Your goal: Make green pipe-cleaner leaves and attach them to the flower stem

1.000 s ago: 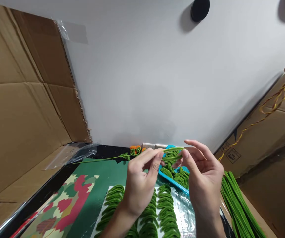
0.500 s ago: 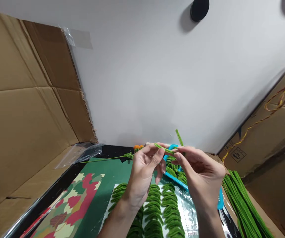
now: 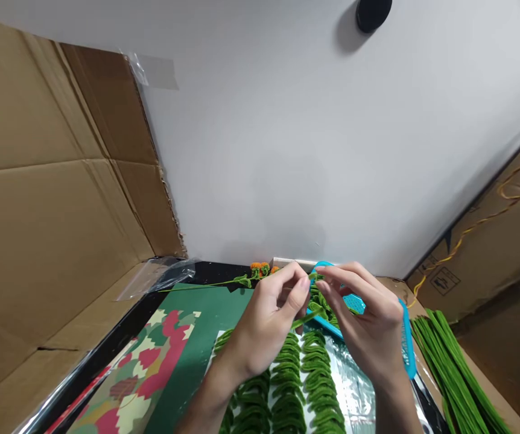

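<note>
Above the work surface, my left hand (image 3: 271,319) pinches a green pipe cleaner (image 3: 309,317), part of which hangs out below the fingers. Close beside it, my right hand (image 3: 364,307) has thumb and forefinger together at a bent bit of the same green pipe cleaner; the fingertips partly hide it. Beneath the hands, bent green pipe-cleaner pieces (image 3: 287,386) lie in neat columns on a white sheet. Behind my right hand sits a blue basket (image 3: 408,343) with more small green pieces in it.
Long green pipe cleaners (image 3: 459,374) lie in a bundle at the right. A patterned sheet (image 3: 137,374) rests on the green mat (image 3: 210,307). Orange-and-green pieces (image 3: 260,269) stand at the back. Cardboard (image 3: 52,199) walls the left; a twisted yellow cord (image 3: 463,232) hangs at right.
The pipe cleaner, earlier stretched between both hands with one end pointing up, is now bent, with a length below my left hand. My view has shifted slightly, moving the scene rightward.
</note>
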